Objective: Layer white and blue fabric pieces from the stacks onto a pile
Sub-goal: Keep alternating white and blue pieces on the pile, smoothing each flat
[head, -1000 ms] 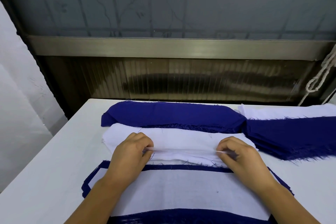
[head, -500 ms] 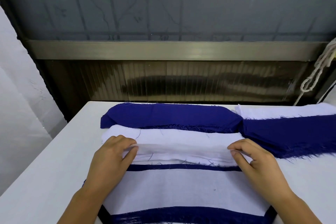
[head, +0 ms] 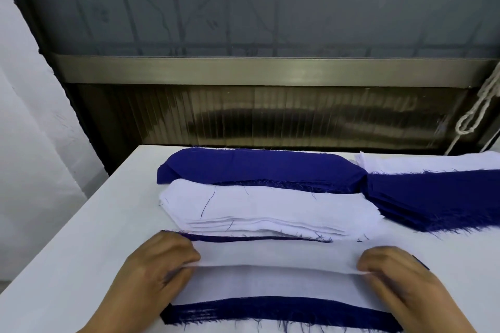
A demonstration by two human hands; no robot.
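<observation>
Left hand (head: pixel 159 273) and right hand (head: pixel 392 276): I see each pinching one end of a white fabric piece (head: pixel 276 259), stretched between them over the near pile (head: pixel 270 311). White stack (head: pixel 265 208) just beyond; blue stack (head: pixel 259 167) behind it, on the surface (head: pixel 81 238).
</observation>
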